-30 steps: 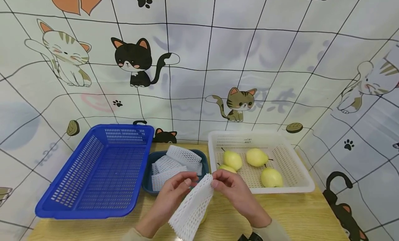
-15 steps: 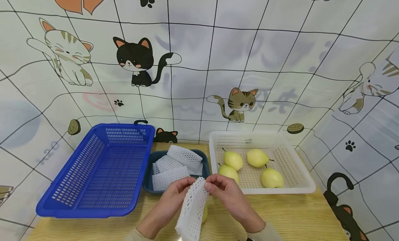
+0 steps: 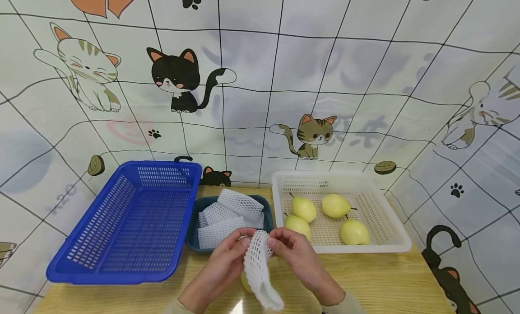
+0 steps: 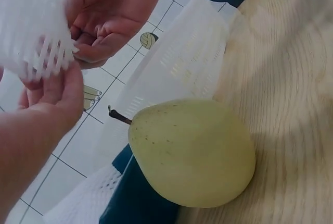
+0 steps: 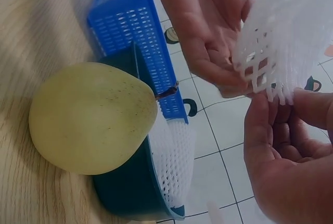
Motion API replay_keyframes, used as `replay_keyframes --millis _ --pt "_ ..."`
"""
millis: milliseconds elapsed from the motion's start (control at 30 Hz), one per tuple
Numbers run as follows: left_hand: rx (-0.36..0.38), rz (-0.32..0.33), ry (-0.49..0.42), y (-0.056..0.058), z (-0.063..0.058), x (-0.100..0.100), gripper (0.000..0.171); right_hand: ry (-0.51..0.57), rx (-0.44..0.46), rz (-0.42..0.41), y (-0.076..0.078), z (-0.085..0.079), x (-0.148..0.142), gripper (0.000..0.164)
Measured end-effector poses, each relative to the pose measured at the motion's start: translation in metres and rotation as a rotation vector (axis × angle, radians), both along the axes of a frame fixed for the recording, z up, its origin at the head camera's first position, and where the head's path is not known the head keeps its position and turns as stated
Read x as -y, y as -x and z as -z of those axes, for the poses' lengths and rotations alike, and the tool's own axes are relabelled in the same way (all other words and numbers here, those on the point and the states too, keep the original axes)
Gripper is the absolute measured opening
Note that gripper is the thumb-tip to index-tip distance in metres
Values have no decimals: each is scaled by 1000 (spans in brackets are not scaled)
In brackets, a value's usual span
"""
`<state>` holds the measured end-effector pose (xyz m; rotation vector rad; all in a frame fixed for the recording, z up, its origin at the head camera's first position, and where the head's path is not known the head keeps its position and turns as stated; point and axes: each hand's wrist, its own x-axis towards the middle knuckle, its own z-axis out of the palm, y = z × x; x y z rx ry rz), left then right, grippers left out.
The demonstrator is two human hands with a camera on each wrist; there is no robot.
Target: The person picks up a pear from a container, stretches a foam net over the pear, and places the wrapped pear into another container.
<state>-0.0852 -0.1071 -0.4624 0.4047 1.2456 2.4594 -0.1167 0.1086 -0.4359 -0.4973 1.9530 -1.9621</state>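
Observation:
A white foam fruit net (image 3: 260,264) hangs between both hands above the table in the head view, its loose end drooping toward me. My right hand (image 3: 302,264) pinches the top edge of the net between thumb and fingers. At the opposite side of that edge, my left hand (image 3: 223,262) holds it, fingertips partly behind the mesh. Below the hands a yellow-green pear (image 4: 192,153) lies on the table, its dark stem pointing away from me; the net mostly covers it in the head view. The same pear (image 5: 93,120) shows whole in the right wrist view.
A teal bin (image 3: 191,241) with several more foam nets (image 3: 221,230) stands behind the hands. At left is a blue basket (image 3: 138,232) with nothing in it. A white basket (image 3: 382,246) at right holds several pears (image 3: 354,231). A cat-print cloth (image 3: 252,101) hangs behind.
The left hand has come from beside the net to its top edge and holds it. The net's lower end has swung right, narrowing and curling. The right hand keeps its pinch, shifted slightly left.

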Motion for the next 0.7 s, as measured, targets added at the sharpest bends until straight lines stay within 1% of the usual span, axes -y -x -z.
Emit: replay_keyframes --millis 100,167,233,300,333,400,467,567,633,700 --pt "26 24 -3 1 3 3 35 30 14 0 0 1 -3 31" --pt "41 51 12 1 4 6 38 49 32 4 0 1 -6 30" --pt "52 90 35 1 5 8 34 90 61 -5 0 2 -8 26" --pt "66 124 60 0 6 8 29 155 94 -37 -1 2 -11 19" --pt "69 132 73 -1 6 8 26 197 116 -60 -2 2 -12 15" --pt "97 126 84 -1 6 7 19 296 169 -119 -4 3 -14 11" --pt "118 86 61 -2 5 5 13 390 228 -177 -6 4 -15 13" --pt "124 16 -48 -2 3 2 10 509 327 -240 -9 6 -16 18" --pt "103 -2 -132 -2 2 0 15 560 382 -261 -10 9 -16 22" --pt "92 -7 -183 -2 0 -3 21 589 425 -272 -11 11 -16 24"
